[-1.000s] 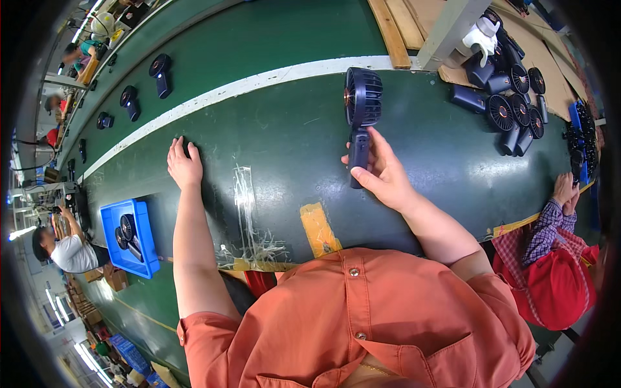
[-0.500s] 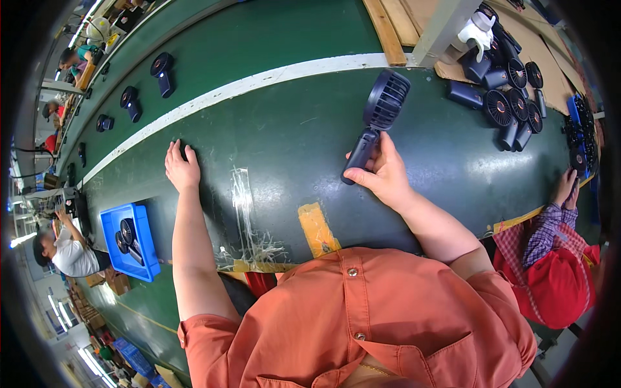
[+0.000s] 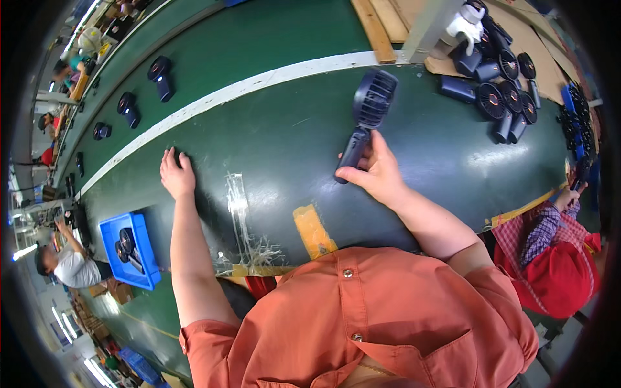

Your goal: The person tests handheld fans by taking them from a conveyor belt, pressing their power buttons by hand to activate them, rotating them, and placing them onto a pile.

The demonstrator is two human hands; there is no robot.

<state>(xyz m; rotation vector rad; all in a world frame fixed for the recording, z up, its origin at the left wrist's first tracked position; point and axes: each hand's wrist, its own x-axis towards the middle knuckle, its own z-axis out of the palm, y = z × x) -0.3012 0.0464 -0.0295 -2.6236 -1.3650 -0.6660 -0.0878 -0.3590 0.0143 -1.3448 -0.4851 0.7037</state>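
Note:
A dark handheld fan (image 3: 374, 100) is gripped by its handle in my right hand (image 3: 378, 169), with its round caged head tilted up and away from me. My thumb lies along the lower handle and the fingers wrap behind it, partly hidden. Off to the left, my left hand (image 3: 177, 174) rests on the green table (image 3: 278, 142) with fingers stretched out and nothing in them. Beyond the white strip, several more handheld fans (image 3: 162, 79) lie in a row on the green surface.
A blue bin (image 3: 150, 262) holding fans stands at the left edge. On the right, a pile of fans (image 3: 491, 100) lies by a metal post (image 3: 430, 29) and a white spray bottle (image 3: 467, 26). A co-worker in a red cap (image 3: 556, 284) handles a fan at far right.
My right hand and the fan have shifted slightly left. My left hand has drawn a little nearer to me. The co-worker's hands have moved with a fan between them.

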